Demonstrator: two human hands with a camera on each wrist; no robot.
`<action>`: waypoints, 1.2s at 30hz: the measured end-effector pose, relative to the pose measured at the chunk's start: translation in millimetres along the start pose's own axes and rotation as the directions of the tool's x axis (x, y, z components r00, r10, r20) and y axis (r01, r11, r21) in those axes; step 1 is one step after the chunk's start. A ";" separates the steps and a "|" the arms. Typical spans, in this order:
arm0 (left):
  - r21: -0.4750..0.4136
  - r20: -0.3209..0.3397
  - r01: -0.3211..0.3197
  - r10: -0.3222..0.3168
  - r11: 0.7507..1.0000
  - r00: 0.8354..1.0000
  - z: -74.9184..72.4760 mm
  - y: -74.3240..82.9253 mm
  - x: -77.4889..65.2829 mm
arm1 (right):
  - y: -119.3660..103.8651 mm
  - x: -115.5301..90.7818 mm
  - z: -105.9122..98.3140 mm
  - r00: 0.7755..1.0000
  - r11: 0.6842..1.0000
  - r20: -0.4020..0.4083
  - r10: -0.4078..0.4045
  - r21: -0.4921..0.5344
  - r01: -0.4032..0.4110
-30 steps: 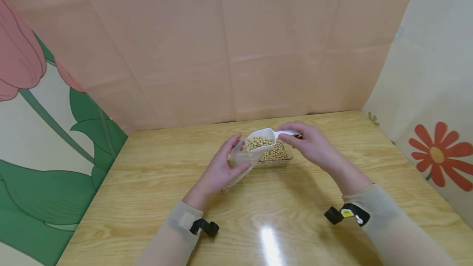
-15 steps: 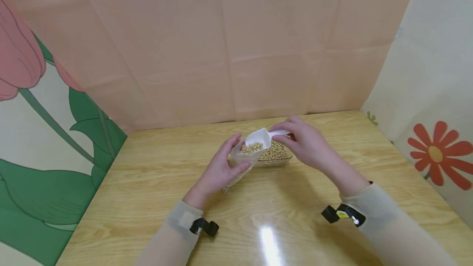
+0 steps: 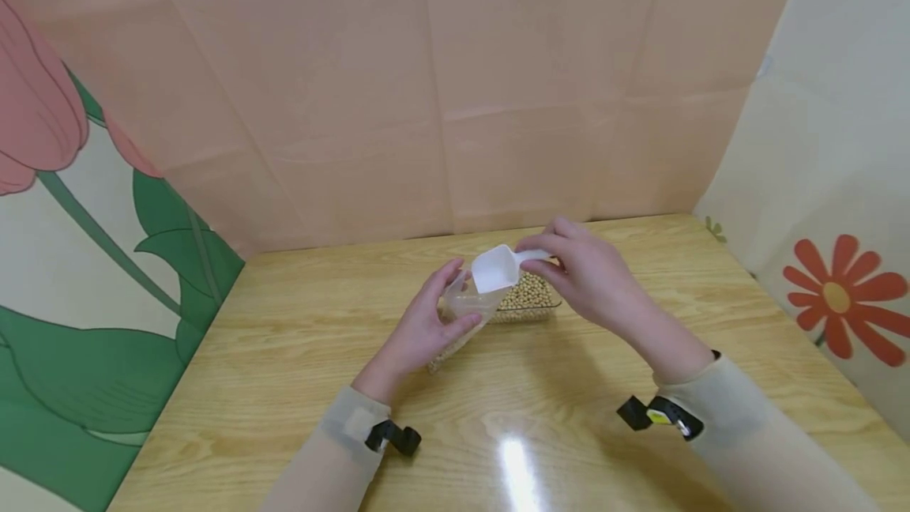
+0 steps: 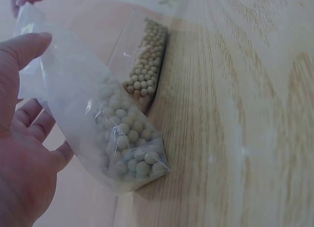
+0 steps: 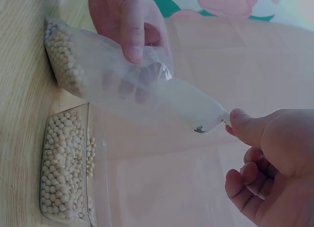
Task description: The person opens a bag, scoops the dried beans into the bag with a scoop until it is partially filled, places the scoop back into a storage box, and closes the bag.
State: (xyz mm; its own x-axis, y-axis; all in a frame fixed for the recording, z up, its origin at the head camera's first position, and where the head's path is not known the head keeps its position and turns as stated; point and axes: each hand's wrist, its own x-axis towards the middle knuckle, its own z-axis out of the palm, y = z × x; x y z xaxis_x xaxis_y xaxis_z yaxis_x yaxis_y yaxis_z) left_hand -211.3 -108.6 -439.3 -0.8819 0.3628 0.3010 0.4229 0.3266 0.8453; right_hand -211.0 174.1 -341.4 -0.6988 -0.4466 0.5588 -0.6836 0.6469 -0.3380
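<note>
My left hand (image 3: 426, 322) grips a clear plastic bag (image 4: 73, 89) near its mouth, thumb on one side and fingers on the other. Soybeans (image 4: 130, 138) fill the bag's lower end, which leans down to the wooden table. Between thumb and fingers, my right hand (image 3: 586, 267) pinches the handle of a white plastic scoop (image 3: 495, 269). The scoop is tipped with its front end in the bag's mouth, and no beans show in its bowl in the head view. In the right wrist view, the scoop lies partly behind the bag's film.
A clear rectangular box (image 5: 88, 158) of soybeans stands on the table (image 3: 284, 354) just behind the bag. A pink sheet (image 3: 341, 101) hangs at the table's far edge. Walls with painted flowers flank both sides.
The scoop has moved slightly left and tilted down toward the bag. The beans heaped in it a second ago have slid out into the bag. My left hand has stayed put.
</note>
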 end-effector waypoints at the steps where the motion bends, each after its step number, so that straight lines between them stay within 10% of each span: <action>1: 0.001 0.000 -0.001 0.001 1.000 1.000 -0.1 -0.1 0.1 | 1.0 -0.4 -1.0 1.000 1.000 0.003 0.021 0.014 -0.021; 16: 0.004 0.013 -0.011 0.011 1.000 1.000 -1.4 -0.8 0.2 | 53.0 -22.8 -20.8 0.960 0.952 -0.010 0.280 0.134 -0.277; 36: 0.004 0.007 0.013 -0.013 1.000 1.000 -1.0 -2.4 -0.8 | 84.2 -14.2 24.4 0.951 0.972 0.235 0.198 -0.169 -0.160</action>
State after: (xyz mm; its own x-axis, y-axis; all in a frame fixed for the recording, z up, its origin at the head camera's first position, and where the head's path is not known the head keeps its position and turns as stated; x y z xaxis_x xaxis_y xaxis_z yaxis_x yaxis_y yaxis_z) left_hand -211.8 -110.5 -441.1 -0.8858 0.3650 0.2868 0.4123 0.3350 0.8472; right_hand -263.8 219.8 -396.3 -0.8498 -0.4424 0.2864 -0.5170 0.8054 -0.2900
